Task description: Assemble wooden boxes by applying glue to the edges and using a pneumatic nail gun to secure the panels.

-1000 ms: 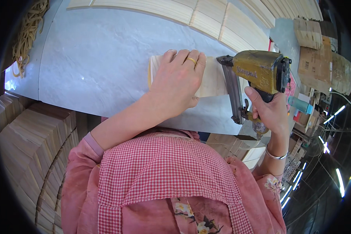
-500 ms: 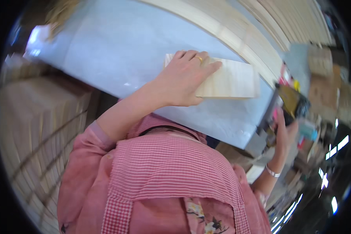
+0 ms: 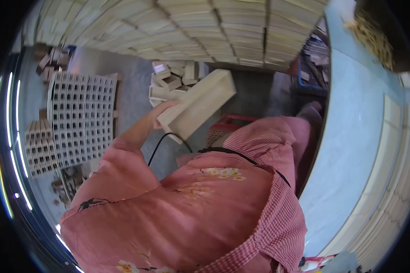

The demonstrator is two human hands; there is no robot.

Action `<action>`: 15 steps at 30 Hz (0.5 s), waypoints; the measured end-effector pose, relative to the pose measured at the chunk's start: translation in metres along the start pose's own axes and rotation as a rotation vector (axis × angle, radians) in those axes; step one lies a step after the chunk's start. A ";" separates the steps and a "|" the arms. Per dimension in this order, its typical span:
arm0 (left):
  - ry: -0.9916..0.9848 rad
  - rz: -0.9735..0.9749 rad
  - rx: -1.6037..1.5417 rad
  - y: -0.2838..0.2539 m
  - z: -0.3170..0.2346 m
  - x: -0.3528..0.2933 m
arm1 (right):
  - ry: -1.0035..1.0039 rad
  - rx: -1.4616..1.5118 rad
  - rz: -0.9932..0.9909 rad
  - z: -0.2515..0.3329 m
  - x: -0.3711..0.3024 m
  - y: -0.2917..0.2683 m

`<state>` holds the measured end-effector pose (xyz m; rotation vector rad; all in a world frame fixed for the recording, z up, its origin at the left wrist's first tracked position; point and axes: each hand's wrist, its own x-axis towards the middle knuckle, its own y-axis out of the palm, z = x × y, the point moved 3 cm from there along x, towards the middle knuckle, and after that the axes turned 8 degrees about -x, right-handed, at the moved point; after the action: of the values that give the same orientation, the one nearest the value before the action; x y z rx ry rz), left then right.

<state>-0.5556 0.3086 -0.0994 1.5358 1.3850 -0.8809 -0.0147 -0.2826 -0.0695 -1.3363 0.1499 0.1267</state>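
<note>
My left hand (image 3: 161,113) grips one end of a long, pale wooden box (image 3: 200,102), the fingers mostly hidden behind it. The box is tilted in the air with its far end raised to the right. Beyond it, on the floor, lies a loose heap of similar pale wooden boxes (image 3: 171,82). My right hand is out of sight.
Stacked pale wooden pieces (image 3: 182,27) form a wall at the far side. A gridded stack of boxes (image 3: 82,118) stands at left. A red plastic stool or crate (image 3: 232,119) is by my legs. The light-blue tabletop (image 3: 351,132) runs along the right, near a blue crate (image 3: 307,86).
My view has swung left, from the table to the floor and stacks. The box has left the tabletop and is now lifted in my left hand. My right hand has gone out of view.
</note>
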 end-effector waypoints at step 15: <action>0.711 -0.513 -0.913 -0.253 -0.069 0.193 | 0.007 -0.010 -0.050 0.133 -0.078 -0.007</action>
<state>-0.7836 0.4476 -0.2860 0.7712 2.3150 0.1385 -0.0855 -0.1555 -0.0183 -1.3500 0.1215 0.0803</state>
